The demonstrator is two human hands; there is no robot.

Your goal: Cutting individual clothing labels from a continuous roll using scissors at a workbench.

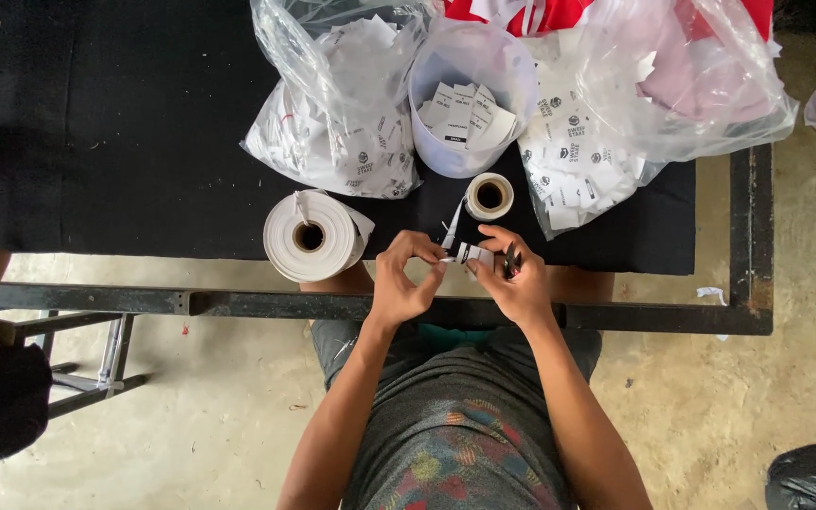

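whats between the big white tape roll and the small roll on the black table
Head view: between the big white ribbon roll and the small white roll only bare black table cover shows, with a thin white strip near the small roll.

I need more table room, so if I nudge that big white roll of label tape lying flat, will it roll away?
Probably not: the big white roll of label tape rests on its flat face, so it should slide. Its thick winding suggests some weight. Its loose end could unwind.
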